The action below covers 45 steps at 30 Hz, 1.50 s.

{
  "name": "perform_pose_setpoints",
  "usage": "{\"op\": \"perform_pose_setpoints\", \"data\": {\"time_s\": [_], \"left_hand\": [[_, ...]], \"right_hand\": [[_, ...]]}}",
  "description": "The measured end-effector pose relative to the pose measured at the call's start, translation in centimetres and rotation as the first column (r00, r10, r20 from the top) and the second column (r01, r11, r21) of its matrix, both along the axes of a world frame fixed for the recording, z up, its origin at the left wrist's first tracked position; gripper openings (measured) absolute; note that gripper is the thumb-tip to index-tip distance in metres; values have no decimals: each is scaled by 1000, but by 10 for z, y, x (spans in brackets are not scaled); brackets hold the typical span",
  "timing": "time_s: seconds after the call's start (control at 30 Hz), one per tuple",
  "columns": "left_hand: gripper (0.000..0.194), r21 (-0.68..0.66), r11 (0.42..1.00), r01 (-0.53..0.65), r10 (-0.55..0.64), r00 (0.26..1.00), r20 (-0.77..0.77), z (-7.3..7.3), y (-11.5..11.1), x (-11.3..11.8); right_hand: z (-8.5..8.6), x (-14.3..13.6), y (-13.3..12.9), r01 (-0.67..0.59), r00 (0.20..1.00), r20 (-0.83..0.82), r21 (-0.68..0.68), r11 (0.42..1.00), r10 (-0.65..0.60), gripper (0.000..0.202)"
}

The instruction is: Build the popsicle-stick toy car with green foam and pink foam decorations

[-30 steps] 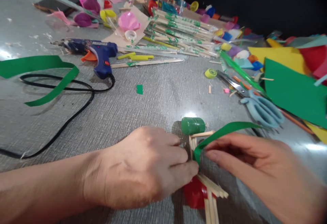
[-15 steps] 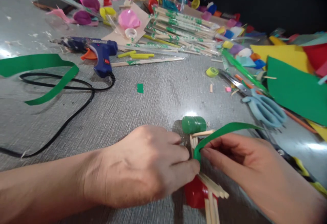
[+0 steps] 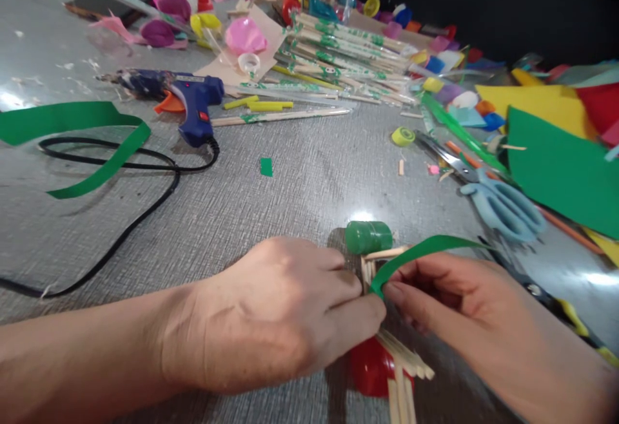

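My left hand (image 3: 285, 314) is closed around the middle of a small frame of wooden sticks (image 3: 406, 356), its index finger pressing one end of a green paper strip (image 3: 425, 250) against the sticks. My right hand (image 3: 449, 301) pinches that strip close by, and the strip's free end arches over the knuckles. A red bottle cap (image 3: 371, 367) sits at the near part of the frame, partly under my left hand. At the far end lies a green cylinder of stacked caps (image 3: 368, 236). My left palm and fingers hide much of the frame.
A blue glue gun (image 3: 193, 105) with a looping black cord lies at the left by another green strip (image 3: 111, 163). Light-blue scissors (image 3: 503, 205) and black-and-yellow scissors (image 3: 556, 308) rest at the right. Wrapped chopsticks (image 3: 348, 57), coloured caps and green sheets (image 3: 561, 173) crowd the back.
My left index finger has slid slightly right and forward over the strip's end, covering more of it. My right thumb has shifted slightly, with the strip still pinched.
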<state>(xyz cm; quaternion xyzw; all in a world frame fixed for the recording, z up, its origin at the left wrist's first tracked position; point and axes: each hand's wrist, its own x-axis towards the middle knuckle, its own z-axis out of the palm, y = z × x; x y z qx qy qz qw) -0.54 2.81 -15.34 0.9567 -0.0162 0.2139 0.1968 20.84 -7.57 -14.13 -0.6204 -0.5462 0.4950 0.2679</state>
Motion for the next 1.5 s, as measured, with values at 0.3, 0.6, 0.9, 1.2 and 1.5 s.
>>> {"op": "perform_pose_setpoints", "data": {"time_s": [0.3, 0.6, 0.9, 1.2, 1.5], "left_hand": [[27, 87, 996, 11, -13, 1000, 25, 2, -1, 1], [18, -240, 969, -54, 64, 997, 35, 9, -18, 1], [20, -308, 951, -34, 37, 999, 4, 4, -29, 1], [19, -226, 949, -219, 242, 967, 82, -3, -38, -12], [16, -233, 967, -106, 113, 993, 15, 6, -23, -10]], "right_hand": [[-2, 3, -1, -59, 994, 96, 54, 997, 54, 14], [8, -4, 5, -56, 989, 131, -45, 997, 62, 18], [11, -10, 3, -25, 983, 181, -83, 996, 40, 22], [9, -6, 3, -34, 989, 143, -81, 996, 45, 23], [17, -3, 8, -35, 998, 55, -67, 997, 39, 19]]}}
